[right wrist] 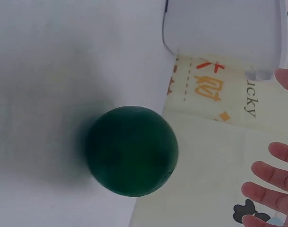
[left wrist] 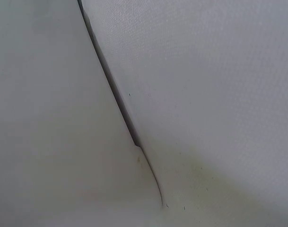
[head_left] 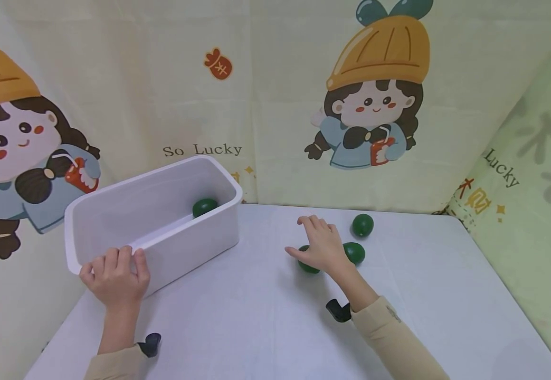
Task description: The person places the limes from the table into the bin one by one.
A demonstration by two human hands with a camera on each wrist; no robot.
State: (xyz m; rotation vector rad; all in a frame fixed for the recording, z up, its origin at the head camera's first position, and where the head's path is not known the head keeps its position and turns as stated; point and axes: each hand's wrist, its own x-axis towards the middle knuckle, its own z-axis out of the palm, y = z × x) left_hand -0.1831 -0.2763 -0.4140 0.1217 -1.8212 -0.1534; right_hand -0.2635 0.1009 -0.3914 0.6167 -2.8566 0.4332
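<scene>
Green ball (head_left: 205, 207) lies inside the white bin (head_left: 199, 245); three more green balls (head_left: 363, 225) sit outside, on the worktop (head_left: 256, 316) right of the bin. Left grip (head_left: 117, 275) holds the bin's near rim; right grip (head_left: 323, 247), wide and empty, is at the ball nearest the bin.

White-topped counter (head_left: 256, 316). Hung past far edge: creased cream cloth (head_left: 282, 79), printed with cartoon figure (head_left: 374, 108) in orange hat, red pouch (head_left: 218, 64), "So Lucky" lettering (head_left: 207, 150). Past left edge: second cartoon figure (head_left: 24, 140), cropped. Past right edge: side panel (head_left: 541, 221), grey shapes; gold characters (head_left: 478, 200) near far right corner. Softly lit.
</scene>
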